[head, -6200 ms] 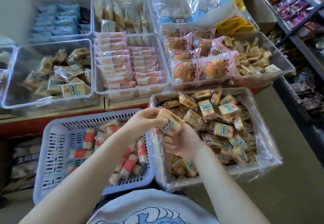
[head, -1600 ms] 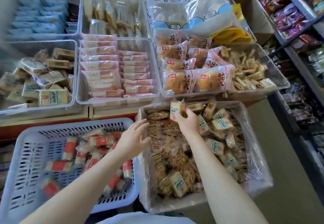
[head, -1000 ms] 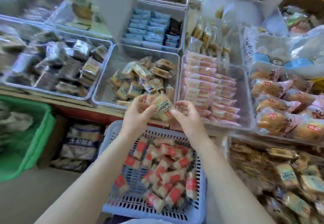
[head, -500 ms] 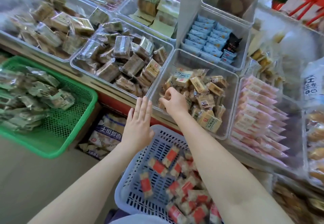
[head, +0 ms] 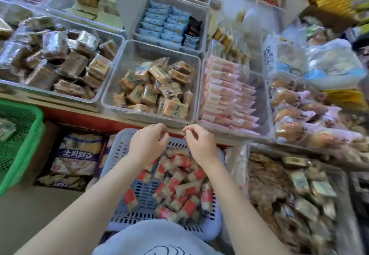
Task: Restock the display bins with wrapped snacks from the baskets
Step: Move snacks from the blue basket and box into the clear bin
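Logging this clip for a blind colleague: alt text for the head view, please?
Both hands, left hand and right hand, hover empty, fingers loosely curled, over a lavender basket of red-labelled snacks, just below a clear display bin of tan wrapped cakes.

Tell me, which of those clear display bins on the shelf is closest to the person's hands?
The clear bin of tan wrapped snacks, directly above both the left hand and right hand. The brown-snack bin sits further left, the pink-packet bin further right.
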Demonstrator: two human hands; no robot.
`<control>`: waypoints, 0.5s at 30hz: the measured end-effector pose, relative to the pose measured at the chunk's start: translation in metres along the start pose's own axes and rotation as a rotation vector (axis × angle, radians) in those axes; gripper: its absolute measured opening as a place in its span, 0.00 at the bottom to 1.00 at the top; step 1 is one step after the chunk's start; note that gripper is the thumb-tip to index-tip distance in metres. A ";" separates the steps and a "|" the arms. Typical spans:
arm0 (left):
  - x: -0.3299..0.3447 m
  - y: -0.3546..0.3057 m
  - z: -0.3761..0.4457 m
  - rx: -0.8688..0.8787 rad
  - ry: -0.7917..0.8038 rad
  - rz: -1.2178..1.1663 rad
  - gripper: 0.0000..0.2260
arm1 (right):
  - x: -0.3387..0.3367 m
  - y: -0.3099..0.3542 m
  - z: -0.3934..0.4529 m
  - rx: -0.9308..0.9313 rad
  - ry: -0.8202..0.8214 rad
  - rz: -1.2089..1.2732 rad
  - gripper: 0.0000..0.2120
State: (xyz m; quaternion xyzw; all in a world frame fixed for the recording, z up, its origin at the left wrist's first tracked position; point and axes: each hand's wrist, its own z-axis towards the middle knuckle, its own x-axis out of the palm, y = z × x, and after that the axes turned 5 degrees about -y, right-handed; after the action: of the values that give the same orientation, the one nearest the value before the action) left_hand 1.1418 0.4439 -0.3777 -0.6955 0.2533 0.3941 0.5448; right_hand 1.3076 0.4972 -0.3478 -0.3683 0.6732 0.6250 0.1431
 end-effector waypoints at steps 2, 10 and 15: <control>0.029 -0.045 -0.005 0.061 0.184 0.021 0.12 | -0.037 -0.055 -0.036 0.133 -0.052 -0.017 0.10; 0.147 -0.218 -0.070 0.332 0.563 0.052 0.12 | -0.163 -0.261 -0.166 0.610 -0.133 -0.257 0.07; 0.194 -0.267 -0.102 0.295 0.621 0.047 0.10 | -0.172 -0.313 -0.200 0.662 0.314 -0.322 0.31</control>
State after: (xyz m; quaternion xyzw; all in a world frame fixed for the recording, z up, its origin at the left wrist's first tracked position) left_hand 1.4871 0.4355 -0.3788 -0.6900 0.4773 0.1350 0.5271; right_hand 1.6907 0.3786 -0.4299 -0.4944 0.7855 0.2799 0.2455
